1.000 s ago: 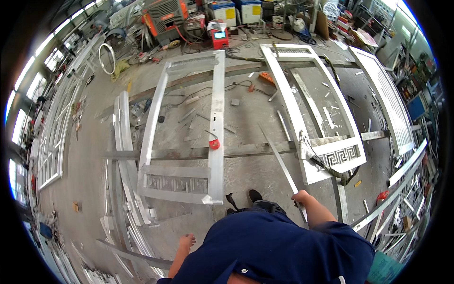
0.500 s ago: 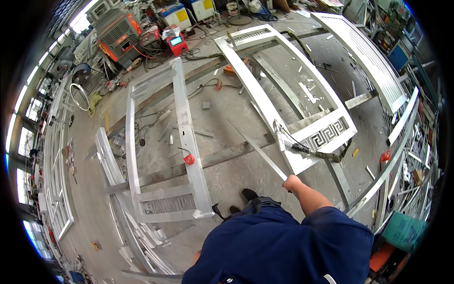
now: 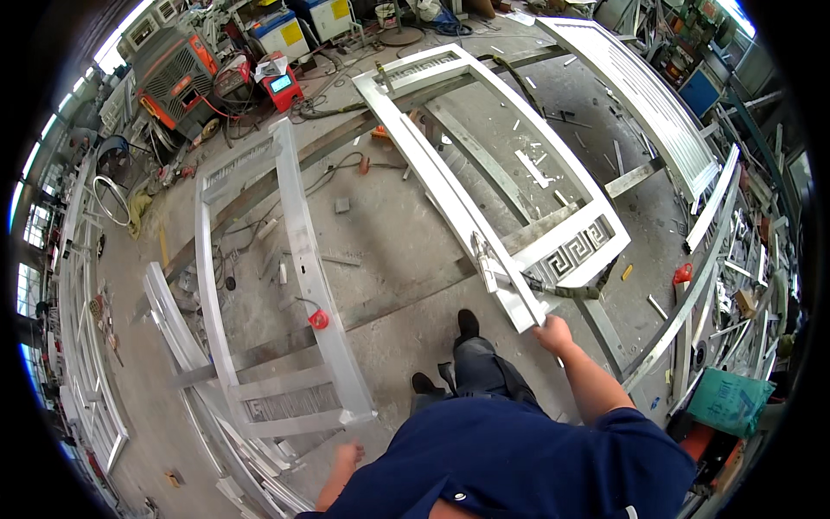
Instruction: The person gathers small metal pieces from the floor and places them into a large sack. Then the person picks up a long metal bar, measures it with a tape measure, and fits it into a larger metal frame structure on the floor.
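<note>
My right hand is closed around the near end of a long, thin metal strip. The strip runs away from me over the left rail of a white metal door frame with a Greek-key panel; whether it touches the rail I cannot tell. A torch-like tool with a dark cable lies at that frame's near left corner. Low at my left side, my left hand hangs by a second, greyer door frame, apart from it; its fingers are too small and blurred to read. A red tape measure sits on the grey frame's right rail.
Steel beams carry both frames. A louvred white panel leans at the far right. Metal offcuts crowd the right side, and long profiles lie at lower left. Cables cross the floor near a red machine.
The strip has swung from the gap between the frames onto the line of the white frame's left rail. My body has stepped forward, and my left hand has come into view.
</note>
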`<action>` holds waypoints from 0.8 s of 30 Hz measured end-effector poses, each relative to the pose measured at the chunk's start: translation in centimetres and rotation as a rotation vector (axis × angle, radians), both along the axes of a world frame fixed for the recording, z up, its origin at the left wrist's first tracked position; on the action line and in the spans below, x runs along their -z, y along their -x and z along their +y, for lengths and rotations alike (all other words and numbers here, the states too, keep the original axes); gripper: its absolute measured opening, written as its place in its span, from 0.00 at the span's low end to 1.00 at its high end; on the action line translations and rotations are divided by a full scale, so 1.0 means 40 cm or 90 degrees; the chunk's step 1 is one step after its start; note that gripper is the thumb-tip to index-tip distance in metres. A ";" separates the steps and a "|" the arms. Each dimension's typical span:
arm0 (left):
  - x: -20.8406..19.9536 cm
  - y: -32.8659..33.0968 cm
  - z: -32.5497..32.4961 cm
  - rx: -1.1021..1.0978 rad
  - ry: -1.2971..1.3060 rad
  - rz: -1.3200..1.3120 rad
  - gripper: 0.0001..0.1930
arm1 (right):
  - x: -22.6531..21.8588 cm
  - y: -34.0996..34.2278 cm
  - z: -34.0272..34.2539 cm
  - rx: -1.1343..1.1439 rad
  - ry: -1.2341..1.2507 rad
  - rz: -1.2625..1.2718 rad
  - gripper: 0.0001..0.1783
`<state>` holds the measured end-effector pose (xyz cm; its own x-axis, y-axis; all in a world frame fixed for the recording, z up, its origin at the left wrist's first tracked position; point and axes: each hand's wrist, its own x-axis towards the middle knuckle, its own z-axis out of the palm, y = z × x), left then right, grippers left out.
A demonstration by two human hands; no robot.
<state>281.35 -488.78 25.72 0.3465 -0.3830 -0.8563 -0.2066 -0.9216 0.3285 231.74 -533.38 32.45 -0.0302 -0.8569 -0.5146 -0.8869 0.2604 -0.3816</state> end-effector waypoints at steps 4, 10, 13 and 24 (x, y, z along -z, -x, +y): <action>0.014 -0.054 -0.302 -0.237 0.009 -0.009 0.18 | 0.037 -0.028 -0.231 0.028 0.051 0.023 0.19; -0.117 0.030 -0.711 -0.221 0.106 -0.043 0.18 | 0.187 -0.073 -0.553 0.032 -0.025 -0.002 0.20; -0.225 0.128 -0.825 0.079 0.054 -0.023 0.21 | 0.269 -0.097 -0.668 0.013 -0.022 -0.021 0.18; -0.279 0.129 -0.894 0.103 -0.140 -0.046 0.24 | 0.391 -0.130 -0.856 -0.019 -0.030 -0.044 0.16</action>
<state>276.18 -524.54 36.89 0.3590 -0.2459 -0.9003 -0.3719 -0.9225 0.1036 236.94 -567.61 16.81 0.0317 -0.8319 -0.5540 -0.8667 0.2532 -0.4298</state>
